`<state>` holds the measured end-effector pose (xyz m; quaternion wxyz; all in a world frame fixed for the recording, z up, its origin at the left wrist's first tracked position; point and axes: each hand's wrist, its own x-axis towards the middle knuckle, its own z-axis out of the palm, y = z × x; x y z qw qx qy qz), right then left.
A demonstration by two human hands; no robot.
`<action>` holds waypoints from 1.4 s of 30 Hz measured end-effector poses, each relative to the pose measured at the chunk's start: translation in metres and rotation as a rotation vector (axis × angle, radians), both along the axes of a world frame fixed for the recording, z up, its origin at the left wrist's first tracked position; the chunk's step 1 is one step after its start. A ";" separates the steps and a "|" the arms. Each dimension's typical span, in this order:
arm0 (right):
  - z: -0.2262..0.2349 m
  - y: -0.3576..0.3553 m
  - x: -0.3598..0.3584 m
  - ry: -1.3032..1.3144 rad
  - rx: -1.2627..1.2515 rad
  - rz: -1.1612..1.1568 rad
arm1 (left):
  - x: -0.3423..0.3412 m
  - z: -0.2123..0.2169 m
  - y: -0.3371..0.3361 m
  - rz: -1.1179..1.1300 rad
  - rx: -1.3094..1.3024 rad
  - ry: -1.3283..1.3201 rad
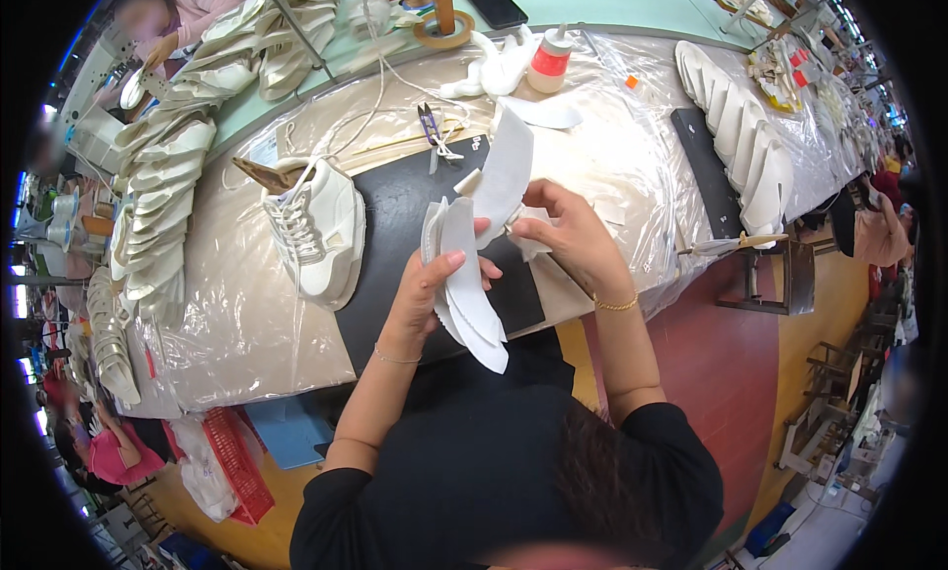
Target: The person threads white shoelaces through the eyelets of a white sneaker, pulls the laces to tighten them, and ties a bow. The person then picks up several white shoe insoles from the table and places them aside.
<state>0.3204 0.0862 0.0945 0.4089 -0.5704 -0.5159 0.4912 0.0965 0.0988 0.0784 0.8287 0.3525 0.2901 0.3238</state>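
Stack of white cut shoe pieces (pixel 462 288) sits dead centre, held up off the surface, fanned edge-on, tips pointing toward 5 o'clock. Left hand (pixel 427 291) is closed around the stack from 9 o'clock, thumb across the top piece, fingers curled behind; wrist bent back, forearm rising from 6 o'clock, thin bracelet on it. Right hand (pixel 568 236) at 2 o'clock of the stack pinches a single larger white piece (pixel 506 170) that stands up toward 12; fingers curled shut on its lower edge, more small white scraps bunched under the palm. Right forearm comes in from 5 o'clock, gold chain at the wrist. Hands nearly touch at the fingertips.

Under both: black mat (pixel 415 200) on the plastic-covered surface (pixel 227 323). At 9 o'clock of the hands, a white laced sneaker (pixel 321 229) lying on the mat's edge with a brown last inside. At 12, small thread snips (pixel 432 127) and loose white lace. Further out at 12: glue bottle (pixel 549 61) with red band, black phone (pixel 494 5). At 2 o'clock, a row of white soles (pixel 741 135) stood on edge. At 9–10 o'clock, more stacked shoe uppers (pixel 163 195). Another person's pink sleeve (pixel 202 2) at 11 o'clock.
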 end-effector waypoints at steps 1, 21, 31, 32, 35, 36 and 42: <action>-0.002 -0.002 -0.002 -0.046 -0.082 -0.008 | 0.000 -0.002 -0.001 0.025 -0.006 -0.020; 0.003 -0.015 0.080 -0.718 0.100 -0.223 | -0.028 -0.040 -0.009 -0.011 -0.578 -0.864; 0.000 -0.017 -0.032 -0.009 0.176 0.131 | -0.021 -0.041 -0.014 -0.025 -0.272 -0.473; 0.000 -0.017 -0.040 0.198 0.057 0.150 | -0.021 -0.039 -0.017 -0.002 -0.248 -0.452; -0.007 -0.019 -0.046 0.208 0.069 0.146 | -0.027 -0.032 -0.012 -0.014 -0.116 -0.346; -0.012 -0.019 -0.046 0.189 0.036 0.127 | -0.032 -0.030 -0.010 -0.036 -0.008 -0.250; -0.052 -0.023 -0.031 -0.395 0.278 0.060 | -0.038 -0.018 -0.003 -0.194 0.384 0.232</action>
